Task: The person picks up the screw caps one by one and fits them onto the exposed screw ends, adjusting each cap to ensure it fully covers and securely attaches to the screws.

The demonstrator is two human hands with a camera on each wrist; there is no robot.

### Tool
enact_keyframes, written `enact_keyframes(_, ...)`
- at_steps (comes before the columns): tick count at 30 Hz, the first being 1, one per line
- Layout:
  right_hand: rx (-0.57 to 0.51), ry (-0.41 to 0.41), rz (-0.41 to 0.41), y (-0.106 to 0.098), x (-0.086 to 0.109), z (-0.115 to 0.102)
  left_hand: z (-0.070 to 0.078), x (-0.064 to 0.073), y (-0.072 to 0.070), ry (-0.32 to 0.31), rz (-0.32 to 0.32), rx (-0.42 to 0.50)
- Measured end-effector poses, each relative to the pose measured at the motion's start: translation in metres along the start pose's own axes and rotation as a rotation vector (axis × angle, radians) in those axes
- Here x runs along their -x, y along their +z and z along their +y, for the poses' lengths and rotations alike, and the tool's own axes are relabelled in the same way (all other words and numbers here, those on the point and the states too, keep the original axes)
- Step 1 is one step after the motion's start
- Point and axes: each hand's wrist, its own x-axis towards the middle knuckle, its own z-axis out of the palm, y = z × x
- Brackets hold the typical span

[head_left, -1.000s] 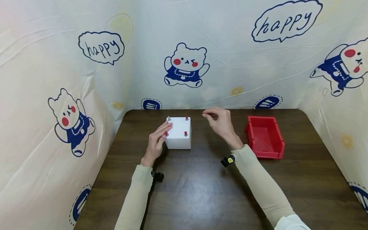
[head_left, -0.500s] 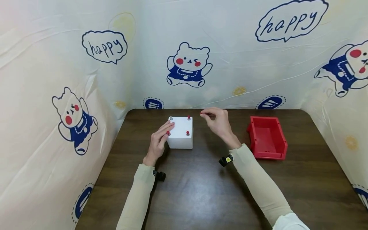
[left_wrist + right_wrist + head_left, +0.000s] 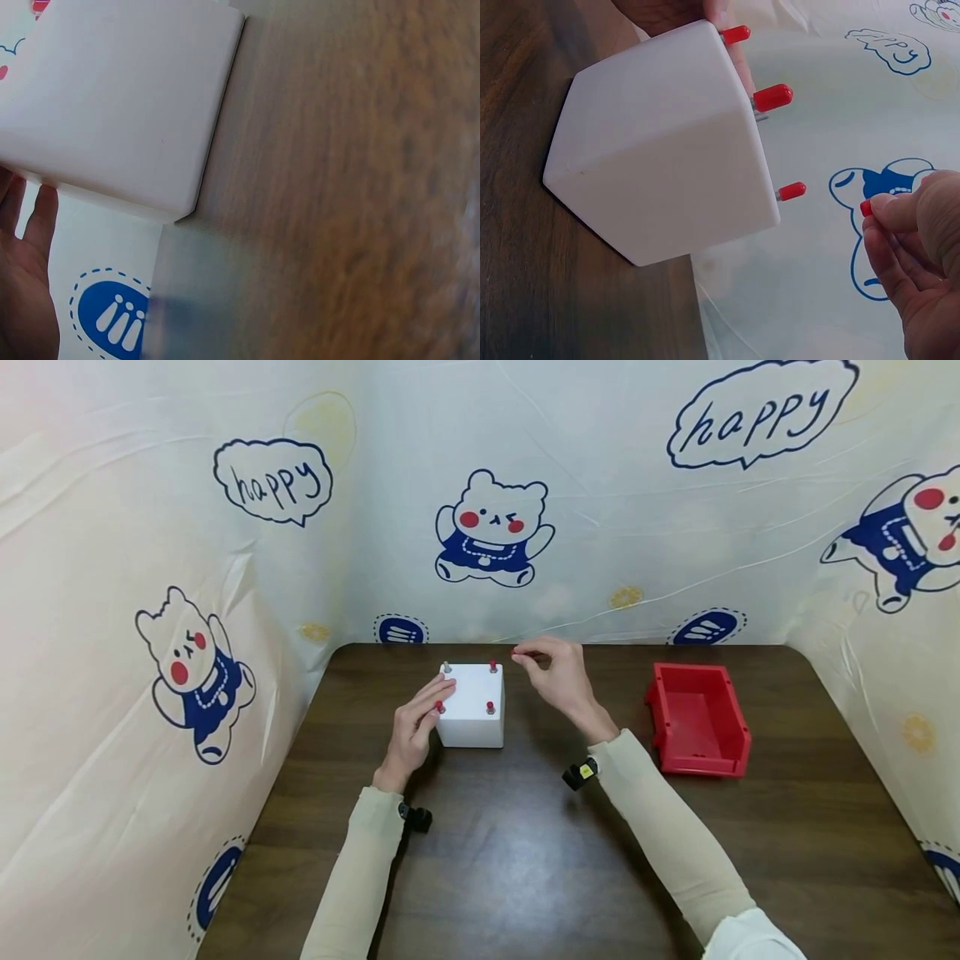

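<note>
A white box (image 3: 471, 732) stands on the table with short metal posts at its top corners. Red caps cover three posts, among them the near right cap (image 3: 491, 707) and far right cap (image 3: 493, 667); the far left post (image 3: 447, 667) shows bare grey metal. My left hand (image 3: 408, 735) rests against the box's left side, fairly straight fingers lying over its top edge. Right of the box and above the table, my right hand (image 3: 561, 677) pinches a small red cap (image 3: 866, 208) between thumb and fingertips, apart from the box.
A red plastic bin (image 3: 697, 718) sits to the right on the brown wooden table (image 3: 495, 852); nothing shows inside it. A printed cloth (image 3: 600, 527) hangs behind the table and along its sides.
My right hand has moved a little left toward the box with the red cap still pinched. The left hand stays on the box. The head view shifted slightly.
</note>
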Motion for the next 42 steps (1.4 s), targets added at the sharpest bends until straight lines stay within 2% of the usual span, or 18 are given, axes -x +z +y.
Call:
enact_keyframes(5,-0.012,0.016,-0.013,0.005,-0.002,-0.002,0.001,0.000,0.000,0.009,0.005,0.006)
enact_keyframes(16,-0.025,-0.012,-0.016,0.016,-0.006,-0.005,-0.002,-0.001,0.001,0.044,0.015,0.009)
enact_keyframes(29,-0.050,0.019,-0.005,0.027,-0.007,-0.003,-0.002,-0.001,0.001,0.045,0.017,0.010)
enact_keyframes(37,-0.045,0.050,-0.025,0.032,-0.008,-0.001,-0.003,-0.001,0.001,0.042,0.020,0.009)
enact_keyframes(42,-0.047,0.036,-0.031,0.036,-0.009,0.000,-0.003,-0.001,0.002,0.042,0.025,0.012)
